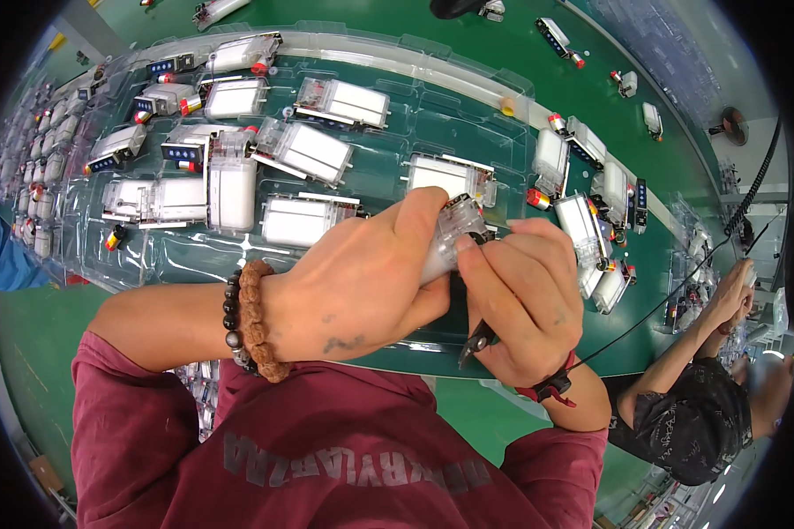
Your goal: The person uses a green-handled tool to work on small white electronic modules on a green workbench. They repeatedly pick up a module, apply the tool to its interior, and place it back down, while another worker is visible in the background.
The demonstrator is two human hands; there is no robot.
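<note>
Your left hand [362,282] gripped a clear plastic part [454,231] tight; your right hand [520,295] pinched its end, pliers [478,342] tucked under, just below the tray [397,132].

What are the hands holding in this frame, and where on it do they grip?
The left hand wraps around the white body of a small clear-cased module; the right hand pinches its clear upper end and also holds a dark hand tool in the palm.

Long green bench [503,26] curves across room. Clear plastic tray [432,62] lies on it. Black cable [759,189] hangs at right. Small fan [730,126] near white wall.
</note>
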